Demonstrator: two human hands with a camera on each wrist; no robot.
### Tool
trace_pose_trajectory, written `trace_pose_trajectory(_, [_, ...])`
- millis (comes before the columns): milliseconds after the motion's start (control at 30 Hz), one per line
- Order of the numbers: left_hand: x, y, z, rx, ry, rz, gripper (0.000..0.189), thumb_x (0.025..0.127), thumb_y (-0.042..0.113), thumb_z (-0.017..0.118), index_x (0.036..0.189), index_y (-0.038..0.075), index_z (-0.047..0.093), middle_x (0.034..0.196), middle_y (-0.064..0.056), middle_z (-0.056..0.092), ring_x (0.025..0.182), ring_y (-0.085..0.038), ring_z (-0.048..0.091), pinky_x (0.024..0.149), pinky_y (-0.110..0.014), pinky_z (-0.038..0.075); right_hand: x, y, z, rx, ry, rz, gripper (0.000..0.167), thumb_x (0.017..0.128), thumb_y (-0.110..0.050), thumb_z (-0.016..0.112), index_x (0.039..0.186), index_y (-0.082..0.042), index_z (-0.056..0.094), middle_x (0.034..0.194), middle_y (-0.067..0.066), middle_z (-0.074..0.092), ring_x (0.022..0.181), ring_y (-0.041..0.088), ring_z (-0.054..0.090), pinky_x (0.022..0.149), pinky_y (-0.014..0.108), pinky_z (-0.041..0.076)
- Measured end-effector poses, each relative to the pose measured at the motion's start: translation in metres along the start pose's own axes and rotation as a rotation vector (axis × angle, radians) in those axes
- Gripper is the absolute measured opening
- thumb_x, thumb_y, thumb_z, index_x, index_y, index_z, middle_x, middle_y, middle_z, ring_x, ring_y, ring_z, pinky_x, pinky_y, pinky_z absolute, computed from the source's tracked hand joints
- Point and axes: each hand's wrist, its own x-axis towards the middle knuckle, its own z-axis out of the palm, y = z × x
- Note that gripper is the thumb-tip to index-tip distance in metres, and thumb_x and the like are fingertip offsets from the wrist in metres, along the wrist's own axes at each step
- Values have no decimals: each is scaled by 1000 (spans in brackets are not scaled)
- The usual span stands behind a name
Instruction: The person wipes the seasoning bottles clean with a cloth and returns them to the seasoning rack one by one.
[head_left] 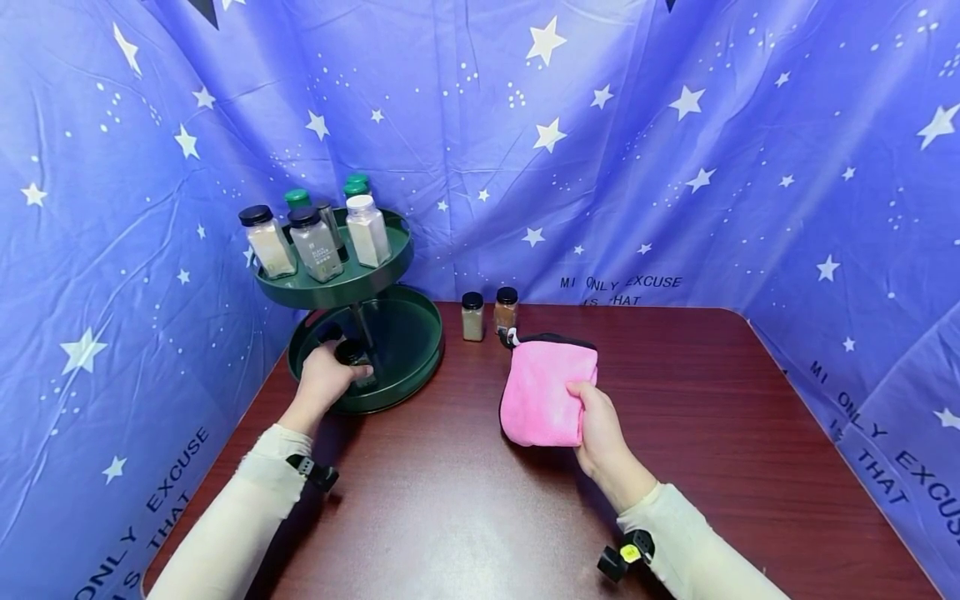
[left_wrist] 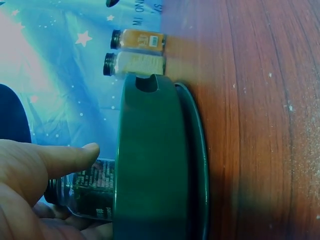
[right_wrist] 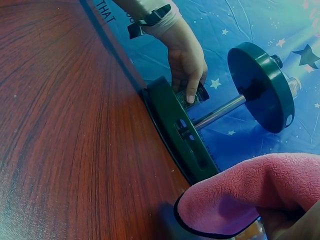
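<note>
The left hand [head_left: 326, 373] partly hides the dark jar [left_wrist: 92, 195], and the green tray [left_wrist: 155, 160] covers its bottom. The jar's print is too blurred to read. In the head view, the pink cloth [head_left: 543, 396] hides the fingers of the right hand [head_left: 606, 433], except the thumb.

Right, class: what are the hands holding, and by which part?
The left hand holds a black-lidded jar by its sides; the right hand grips a pink cloth by its right edge.

Black-edged pink cloth [head_left: 543, 396] above table [head_left: 450, 492]; clear black-lidded jar [left_wrist: 93, 194] upright in green lower tray [head_left: 411, 337]
</note>
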Motion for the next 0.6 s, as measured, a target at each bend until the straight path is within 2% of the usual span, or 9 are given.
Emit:
trace_pose_trajectory(267, [-4, 6, -1, -9, 83, 51, 65, 83, 22, 82, 135, -8, 57, 134, -30, 61, 126, -46, 55, 109, -57, 42, -1, 0, -1, 1, -2, -4, 17, 102, -11, 38, 98, -10, 54, 77, -2, 67, 68, 10, 66, 61, 28, 56])
trace_pose_trajectory(400, [-5, 10, 0, -14, 136, 87, 63, 81, 18, 83, 134, -8, 58, 132, -28, 63, 127, -44, 56, 109, -55, 42, -1, 0, -2, -1, -2, -1, 16, 102, -11, 38, 98, -10, 53, 77, -3, 67, 68, 10, 66, 61, 28, 57])
trace_pose_trajectory(600, [-3, 24, -1, 6, 206, 156, 59, 79, 12, 82, 130, -9, 60, 130, -27, 65, 124, -43, 59, 109, -53, 43, 0, -1, -4, 12, 4, -17, 16, 102, -11, 39, 96, -10, 54, 75, -2, 67, 66, 10, 66, 60, 28, 56])
